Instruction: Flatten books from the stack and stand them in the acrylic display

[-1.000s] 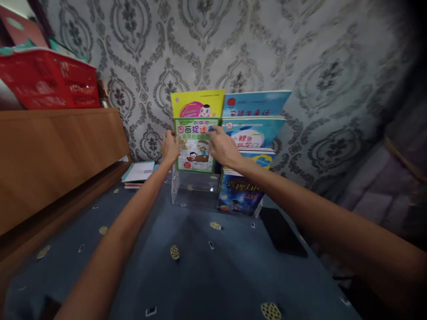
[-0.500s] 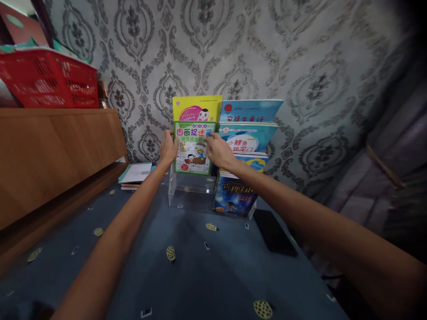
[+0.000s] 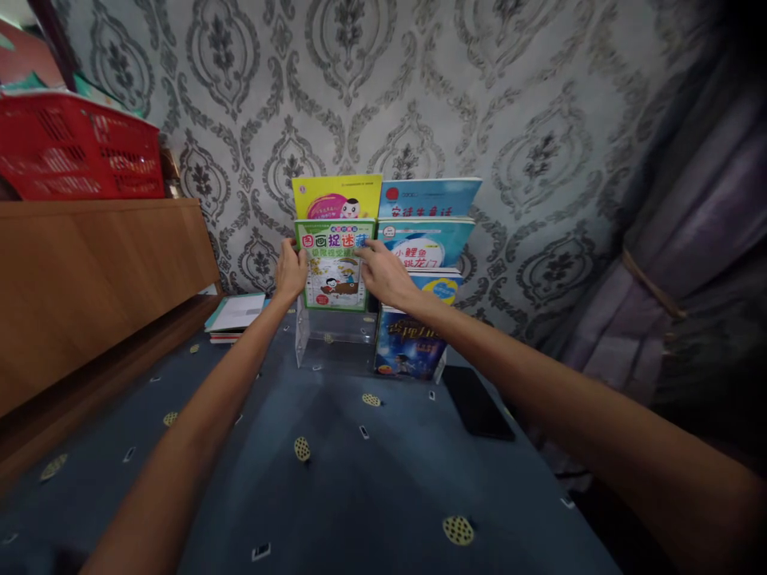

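A green-bordered picture book point(image 3: 333, 271) stands upright in the left column of a clear tiered book stand point(image 3: 332, 347) against the wall. My left hand point(image 3: 290, 270) grips the book's left edge with curled fingers. My right hand point(image 3: 383, 274) holds its upper right edge, fingers pinched on the cover. A yellow book point(image 3: 335, 196) stands in the tier behind it. The right column holds light blue books point(image 3: 428, 198) and a dark blue starry book point(image 3: 411, 347) in front.
A blue patterned cloth point(image 3: 335, 479) covers the table. A black phone point(image 3: 477, 391) lies right of the stand. Flat books point(image 3: 235, 313) lie at the left. A wooden cabinet point(image 3: 89, 279) carries a red basket point(image 3: 77, 148). A curtain point(image 3: 677, 263) hangs at the right.
Both hands have stayed on the green-bordered book in the stand. The view has shifted slightly, so everything sits a little further left and lower in the picture.
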Action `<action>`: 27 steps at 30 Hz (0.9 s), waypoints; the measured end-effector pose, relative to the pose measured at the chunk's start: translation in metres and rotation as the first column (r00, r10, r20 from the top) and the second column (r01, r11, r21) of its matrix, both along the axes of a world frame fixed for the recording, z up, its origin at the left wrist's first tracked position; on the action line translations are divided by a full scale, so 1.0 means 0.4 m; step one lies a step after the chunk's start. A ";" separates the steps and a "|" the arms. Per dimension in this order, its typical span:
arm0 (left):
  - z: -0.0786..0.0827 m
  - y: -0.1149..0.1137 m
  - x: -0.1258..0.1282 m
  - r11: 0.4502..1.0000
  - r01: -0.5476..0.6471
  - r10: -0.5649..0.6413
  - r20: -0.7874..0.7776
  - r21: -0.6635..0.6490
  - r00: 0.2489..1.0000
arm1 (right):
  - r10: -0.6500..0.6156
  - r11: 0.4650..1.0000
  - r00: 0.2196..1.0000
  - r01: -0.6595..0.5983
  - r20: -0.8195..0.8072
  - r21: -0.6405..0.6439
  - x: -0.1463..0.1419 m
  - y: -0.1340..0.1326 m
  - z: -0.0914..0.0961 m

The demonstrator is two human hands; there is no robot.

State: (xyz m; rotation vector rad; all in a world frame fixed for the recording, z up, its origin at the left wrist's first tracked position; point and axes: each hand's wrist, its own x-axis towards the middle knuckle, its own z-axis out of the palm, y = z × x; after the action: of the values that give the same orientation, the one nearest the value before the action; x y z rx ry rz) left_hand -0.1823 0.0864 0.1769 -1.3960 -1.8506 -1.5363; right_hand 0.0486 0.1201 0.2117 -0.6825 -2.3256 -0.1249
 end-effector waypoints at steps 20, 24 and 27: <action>-0.036 -0.036 0.005 0.999 0.038 -0.038 -0.004 -0.004 0.999 | 0.066 0.998 0.997 -0.067 -0.029 -0.015 0.039 -0.059 -0.033; -0.047 -0.051 0.000 0.999 0.038 -0.038 -0.020 0.005 0.999 | 0.085 0.996 0.996 -0.086 -0.038 -0.021 0.043 -0.063 -0.039; -0.097 -0.084 -0.008 0.999 0.007 -0.009 -0.049 -0.048 0.999 | 0.126 0.991 0.991 -0.128 -0.051 -0.040 0.050 -0.088 -0.069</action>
State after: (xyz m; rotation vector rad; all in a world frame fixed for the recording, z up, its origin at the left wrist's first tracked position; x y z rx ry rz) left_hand -0.1855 0.0527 0.1383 -1.4510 -1.8663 -1.4564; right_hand 0.0685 0.0850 0.1840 -0.5506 -2.3237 -0.0009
